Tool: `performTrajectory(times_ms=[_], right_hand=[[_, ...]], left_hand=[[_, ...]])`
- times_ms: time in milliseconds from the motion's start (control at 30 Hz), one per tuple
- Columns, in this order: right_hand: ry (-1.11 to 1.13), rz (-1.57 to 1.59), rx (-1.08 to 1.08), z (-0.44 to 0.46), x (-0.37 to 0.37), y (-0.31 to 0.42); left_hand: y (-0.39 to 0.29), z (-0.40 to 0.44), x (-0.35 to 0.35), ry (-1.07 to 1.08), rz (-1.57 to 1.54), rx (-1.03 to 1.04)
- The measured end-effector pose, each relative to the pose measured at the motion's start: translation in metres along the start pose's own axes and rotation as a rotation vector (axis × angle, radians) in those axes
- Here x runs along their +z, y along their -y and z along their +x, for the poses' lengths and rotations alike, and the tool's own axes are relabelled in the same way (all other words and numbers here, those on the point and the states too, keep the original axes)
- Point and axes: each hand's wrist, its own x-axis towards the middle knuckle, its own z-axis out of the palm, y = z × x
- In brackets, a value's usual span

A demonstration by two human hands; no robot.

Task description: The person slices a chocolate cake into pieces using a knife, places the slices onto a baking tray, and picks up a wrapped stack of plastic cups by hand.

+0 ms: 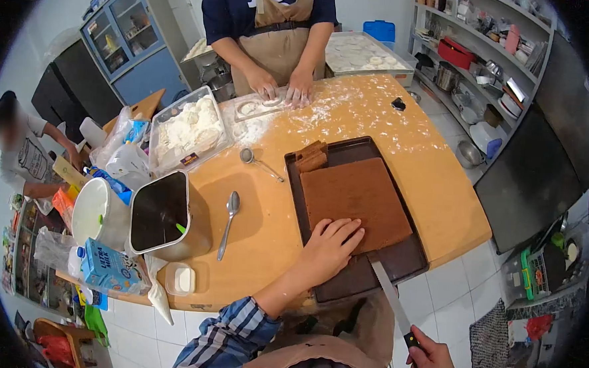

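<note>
Left hand [327, 254]: open, laid over brown cake slab [354, 197], concealing near-left corner; palm unseen. Right hand [436, 361]: closed around knife [391, 294], handle partly covered.

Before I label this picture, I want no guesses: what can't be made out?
In the head view:
The cake beneath the left hand: hidden by that hand.
Part of the knife handle: covered by the right hand.
The far co-worker: head cut off by the top edge.
</note>
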Motion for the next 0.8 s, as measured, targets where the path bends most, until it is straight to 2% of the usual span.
performTrajectory(times_ms=[467, 700, 800], right_hand=[[0.041, -0.108, 0.052, -0.014, -0.004, 0.015], [0.080, 0.052, 0.052, -0.003, 0.001, -0.010], [0.094, 0.002, 0.038, -0.005, 0.001, -0.003]], left_hand=[[0.002, 0.000, 0.001, 0.003, 0.016, 0.023], [0.002, 0.000, 0.002, -0.002, 0.025, 0.025], [0.000, 0.004, -0.001, 0.015, 0.015, 0.021]])
